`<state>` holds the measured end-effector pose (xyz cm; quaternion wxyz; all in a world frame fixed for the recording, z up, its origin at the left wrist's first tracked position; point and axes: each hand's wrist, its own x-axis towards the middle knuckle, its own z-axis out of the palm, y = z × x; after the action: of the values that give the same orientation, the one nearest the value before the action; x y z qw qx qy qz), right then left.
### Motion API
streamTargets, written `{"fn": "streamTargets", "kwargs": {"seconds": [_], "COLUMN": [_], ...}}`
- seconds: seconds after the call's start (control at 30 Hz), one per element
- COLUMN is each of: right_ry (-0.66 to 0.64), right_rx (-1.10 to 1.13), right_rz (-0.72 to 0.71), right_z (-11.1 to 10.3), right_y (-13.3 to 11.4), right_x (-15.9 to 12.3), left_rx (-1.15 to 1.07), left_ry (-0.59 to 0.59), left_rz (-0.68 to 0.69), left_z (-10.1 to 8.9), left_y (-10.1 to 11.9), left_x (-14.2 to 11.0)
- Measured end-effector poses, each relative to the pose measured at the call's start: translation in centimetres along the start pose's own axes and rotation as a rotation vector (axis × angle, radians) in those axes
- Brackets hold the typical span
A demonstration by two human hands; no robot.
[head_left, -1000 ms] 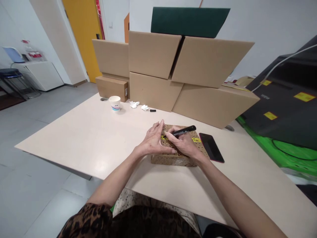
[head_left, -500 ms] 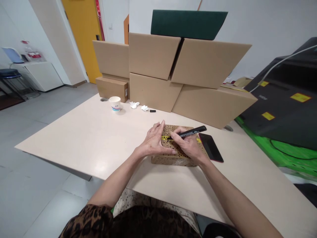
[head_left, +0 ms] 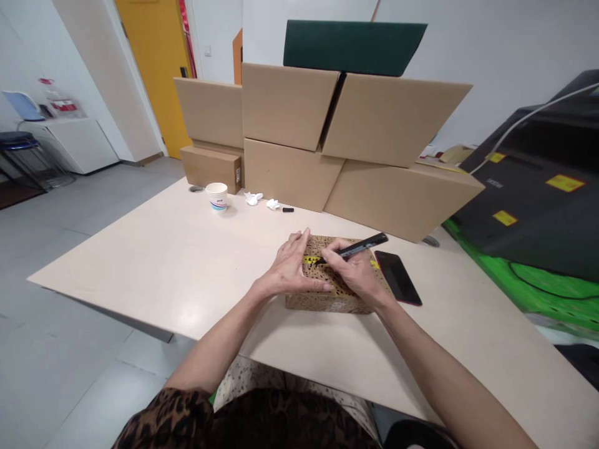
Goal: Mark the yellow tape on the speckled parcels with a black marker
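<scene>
A small cardboard box (head_left: 327, 304) with a strip of yellow tape across its top lies on the table, and dark marks cover the top. My right hand (head_left: 353, 265) grips a black marker pen (head_left: 364, 245), its tip down at the box top near the tape. Along the box's left side rests my left hand (head_left: 290, 265), fingers stretched out and thumb spread over the near part of the top. A black phone (head_left: 399, 279) lies flat just right of the box. The marker's black cap (head_left: 287, 210) lies farther back on the table.
Large cardboard boxes (head_left: 290, 174) stand stacked along the back of the table (head_left: 154, 262), a dark green box (head_left: 353, 47) on top. A paper cup (head_left: 218, 197) stands back left, beside crumpled white tissues (head_left: 253, 198). A big black case (head_left: 538, 206) is at right.
The marker has tilted slightly, its rear end a little higher than before. Both hands stay in nearly the same place on the box; the view has shifted very slightly.
</scene>
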<state>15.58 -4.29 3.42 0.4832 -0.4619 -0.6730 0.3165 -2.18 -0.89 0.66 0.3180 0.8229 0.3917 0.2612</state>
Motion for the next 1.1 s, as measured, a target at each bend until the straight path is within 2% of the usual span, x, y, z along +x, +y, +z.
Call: {"fn": "streamTargets", "kwargs": {"seconds": [0.07,0.23,0.4,0.43,0.57,0.6,0.73,0.9,1.03,1.1], "right_ry": [0.066,-0.027,0.153,0.137,-0.067,-0.059,0.162,0.033,0.227,0.198], "right_rx": [-0.026,-0.088,-0.017,-0.020,-0.081,-0.085,-0.054,-0.128,-0.113,-0.123], "right_rz": [-0.003,-0.001,-0.053,-0.051,-0.015,-0.016,-0.073,-0.003,-0.028,-0.011], "right_z": [-0.2,-0.3,-0.6,-0.7,-0.8,-0.8,-1.0,-1.3,-1.3,-1.3], "right_y": [0.1,0.6,0.6,0.6,0.6,0.6,0.9,1.1,1.3,1.4], "right_x": [-0.2,-0.3,-0.3,-0.4,-0.8,-0.8,-0.7,-1.0,-1.2,-1.2], "left_rx": [-0.001,-0.012,-0.033,-0.033,-0.010,-0.007,-0.023,-0.045,-0.050,-0.051], "left_ry": [-0.009,-0.077,-0.057,-0.043,0.018,0.035,0.080,0.095,0.102,0.110], "left_rz": [0.003,0.007,0.044,0.052,0.106,0.119,0.193,0.241,0.233,0.242], "left_z": [-0.1,-0.8,-0.8,-0.6,0.0,0.1,0.7,1.0,1.1,1.1], "left_y": [0.0,-0.2,-1.2,-1.4,-2.1,-2.3,-3.5,-4.3,-4.4,-4.5], "left_x": [-0.1,-0.6,-0.8,-0.8,-0.7,-0.7,-0.6,-0.4,-0.2,-0.2]}}
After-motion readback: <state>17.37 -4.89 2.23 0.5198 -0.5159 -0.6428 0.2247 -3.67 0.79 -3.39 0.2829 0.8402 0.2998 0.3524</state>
